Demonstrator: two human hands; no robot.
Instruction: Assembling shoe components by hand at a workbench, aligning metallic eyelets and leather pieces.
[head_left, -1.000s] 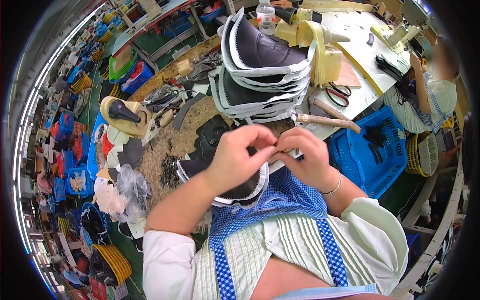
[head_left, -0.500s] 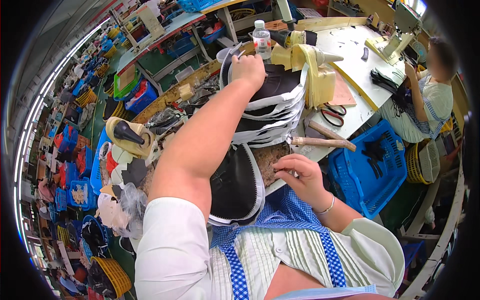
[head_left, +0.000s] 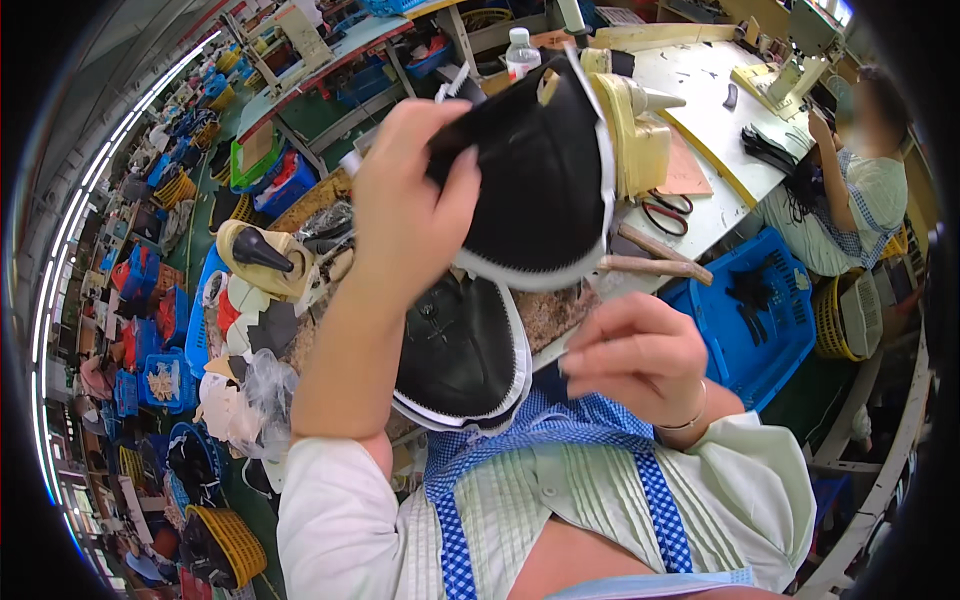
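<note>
My left hand (head_left: 415, 190) is closed on the edge of a black shoe upper (head_left: 535, 180) with a white lining edge, and holds it raised over the bench. The raised piece hides most of what lies behind it. Below it, close to my body, lies a small pile of similar uppers (head_left: 460, 350), black with white zigzag-cut rims. My right hand (head_left: 640, 350) hovers right of that pile, its thumb and fingers pinched together; whatever is in them is too small or blurred to tell. A wooden-handled tool (head_left: 655, 266) lies just beyond it.
Red-and-black scissors (head_left: 665, 213), a yellowish block with a cone (head_left: 640, 140) and a bottle (head_left: 522, 55) stand beyond. A blue basket (head_left: 745, 320) is at the right, near a seated co-worker (head_left: 865, 190). Scraps and a clear plastic bag (head_left: 265, 400) lie left.
My left hand has drawn a shoe upper from the far stack and brought it toward me, lifted. My right hand has come slightly up and nearer, still pinched.
</note>
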